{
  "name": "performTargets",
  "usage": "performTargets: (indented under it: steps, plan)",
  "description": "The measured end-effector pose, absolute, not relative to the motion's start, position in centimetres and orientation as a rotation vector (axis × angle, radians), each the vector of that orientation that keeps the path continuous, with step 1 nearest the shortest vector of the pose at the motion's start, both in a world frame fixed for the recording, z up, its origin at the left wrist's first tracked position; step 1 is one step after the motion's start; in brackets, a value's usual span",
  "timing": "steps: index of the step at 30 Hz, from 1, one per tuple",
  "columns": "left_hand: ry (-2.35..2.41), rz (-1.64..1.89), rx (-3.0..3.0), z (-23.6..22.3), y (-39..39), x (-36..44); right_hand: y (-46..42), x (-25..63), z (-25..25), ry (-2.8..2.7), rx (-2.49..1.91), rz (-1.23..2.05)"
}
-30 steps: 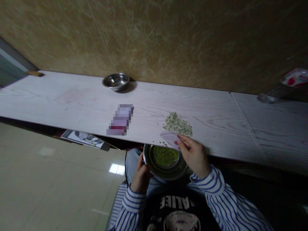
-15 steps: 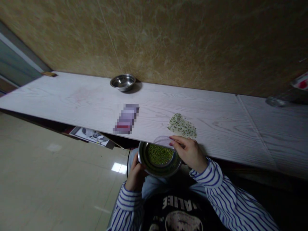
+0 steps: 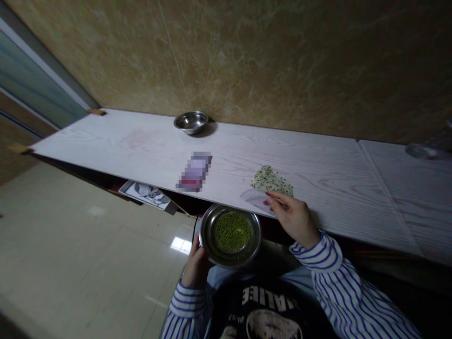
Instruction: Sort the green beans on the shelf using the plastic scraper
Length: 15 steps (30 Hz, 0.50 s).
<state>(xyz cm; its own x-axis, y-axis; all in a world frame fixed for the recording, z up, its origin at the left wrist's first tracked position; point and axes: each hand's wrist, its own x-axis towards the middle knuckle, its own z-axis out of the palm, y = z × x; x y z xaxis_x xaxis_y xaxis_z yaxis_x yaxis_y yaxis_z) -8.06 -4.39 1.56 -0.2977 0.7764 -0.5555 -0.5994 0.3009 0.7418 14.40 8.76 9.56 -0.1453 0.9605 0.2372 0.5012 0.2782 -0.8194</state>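
My left hand (image 3: pixel 196 262) grips the left rim of a steel bowl (image 3: pixel 254 249), which is just below the table's front edge. Green beans (image 3: pixel 231 230), probably mung beans, lie in the bottom of the bowl. Over the table's front edge, my right hand (image 3: pixel 291 215) pinches a clear plastic protractor (image 3: pixel 252 197) between thumb and fingers. The protractor's curved side points left. Just behind it a pile of white grains mixed with green beans (image 3: pixel 271 180) is spread on the tabletop, its near edge partly hidden by the protractor and fingers.
A second, smaller steel bowl (image 3: pixel 191 123) stands at the back of the white table (image 3: pixel 148 141) by the wall. Left of the pile lies a blurred-out flat rectangular thing (image 3: pixel 195 172). An open drawer (image 3: pixel 146 194) juts out beneath the table. Something transparent (image 3: pixel 420 150) is at the far right.
My right hand has moved the protractor right, from above the bowl's far rim to the near side of the pile. The bowl in my left hand has come slightly away from the table.
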Motion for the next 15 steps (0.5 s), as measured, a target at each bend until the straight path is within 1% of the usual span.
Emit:
performTargets:
  steps: [3,6,15]
  plan:
    - [1.327,1.320,0.165,1.5,-4.8,-7.1,8.4,15.6,9.5,-1.738,-1.340,0.746]
    - [1.273,1.359,0.125,1.4,-4.7,-5.8,7.9,16.9,9.7,-1.672,-1.351,0.724]
    - [1.253,1.279,0.245,0.4,-4.2,-4.5,7.0,21.4,10.1,-1.418,-1.394,0.661]
